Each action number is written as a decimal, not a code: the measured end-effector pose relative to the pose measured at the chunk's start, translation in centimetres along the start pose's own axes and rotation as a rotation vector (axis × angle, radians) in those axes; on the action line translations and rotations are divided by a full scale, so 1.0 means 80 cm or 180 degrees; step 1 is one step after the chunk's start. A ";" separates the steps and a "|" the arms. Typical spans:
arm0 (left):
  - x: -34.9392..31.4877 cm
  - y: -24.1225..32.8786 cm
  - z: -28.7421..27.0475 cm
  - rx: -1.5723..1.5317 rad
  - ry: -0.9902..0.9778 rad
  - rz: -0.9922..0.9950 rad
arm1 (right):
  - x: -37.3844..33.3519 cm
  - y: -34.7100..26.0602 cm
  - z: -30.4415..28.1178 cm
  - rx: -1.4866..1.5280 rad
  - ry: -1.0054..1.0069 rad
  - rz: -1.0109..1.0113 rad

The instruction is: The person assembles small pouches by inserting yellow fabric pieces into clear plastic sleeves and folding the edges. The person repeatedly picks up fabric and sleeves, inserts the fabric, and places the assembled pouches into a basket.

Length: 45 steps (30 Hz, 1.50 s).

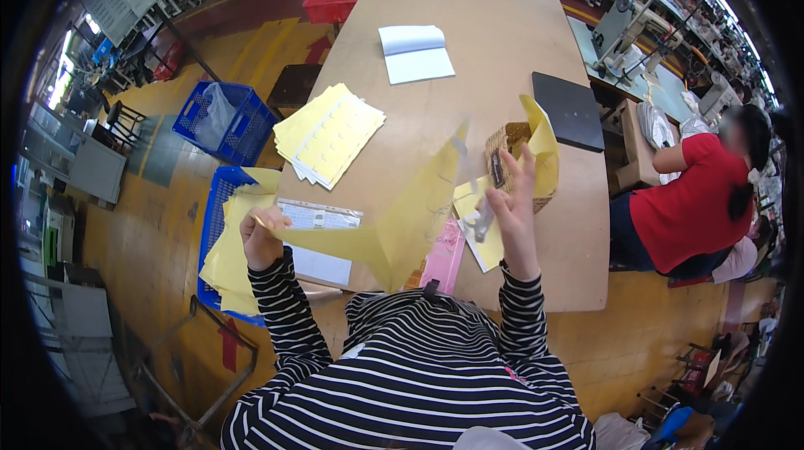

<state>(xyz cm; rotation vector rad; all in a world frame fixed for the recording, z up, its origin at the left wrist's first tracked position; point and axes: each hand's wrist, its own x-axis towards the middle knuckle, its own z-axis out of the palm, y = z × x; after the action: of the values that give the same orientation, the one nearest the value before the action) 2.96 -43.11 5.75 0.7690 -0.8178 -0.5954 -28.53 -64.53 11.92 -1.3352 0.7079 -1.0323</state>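
A large thin yellow sheet [381,228] is raised and bent in front of me, over the table's near edge. My left hand [264,236] is closed on its left end. The sheet's upper right part is blurred, with small ragged marks along it. My right hand [517,211] is up beside the sheet's right side, fingers spread apart. A blurred whitish scrap [479,220] shows by its thumb; I cannot tell whether the two touch. Just behind that hand stands a woven basket [496,145] with yellow paper [543,144] in it. More yellow paper [486,251] lies below.
A stack of printed yellow sheets [331,136], an open notebook [416,54] and a black flat board [568,111] lie on the table [486,23]. Near me is a pink box [444,262]. Blue crates [219,199] stand left; a person in red [691,203] sits right.
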 end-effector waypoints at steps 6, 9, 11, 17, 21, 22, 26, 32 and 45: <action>0.003 0.023 0.012 0.0235 -0.1288 -0.0083 | 0.041 0.026 0.039 -0.0759 -0.0179 0.0054; -0.001 0.025 0.011 -0.0045 -0.1656 -0.0068 | 0.044 0.035 0.046 -0.0979 -0.0349 0.0318; -0.002 0.027 0.010 -0.0229 -0.1962 -0.0176 | 0.032 0.036 0.050 -0.0764 -0.0404 0.0221; -0.005 0.047 0.055 -0.0198 -0.2468 -0.2849 | -0.006 0.018 0.063 -0.0768 -0.0393 -0.0175; -0.009 -0.010 0.143 0.1335 -0.1817 -0.1825 | -0.019 0.006 0.085 -0.1471 -0.0429 -0.0889; -0.011 -0.022 0.157 0.1410 -0.1714 -0.1344 | -0.022 0.005 0.091 -0.1412 -0.0518 -0.0921; -0.008 -0.059 0.188 0.1012 -0.1276 -0.1451 | -0.029 -0.001 0.095 -0.1387 -0.0392 -0.1066; -0.020 -0.071 0.187 0.1024 -0.1445 -0.1868 | -0.020 -0.012 0.051 -0.1021 -0.0320 -0.0383; -0.003 -0.075 0.168 -0.1745 0.0013 -0.2951 | -0.064 0.001 0.056 -0.1913 -0.0573 -0.1628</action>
<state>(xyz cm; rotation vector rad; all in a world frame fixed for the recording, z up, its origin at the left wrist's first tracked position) -9.13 -51.38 6.97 0.6043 -0.2152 -1.5666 -26.67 -57.99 11.78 -2.1828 0.5694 -1.1173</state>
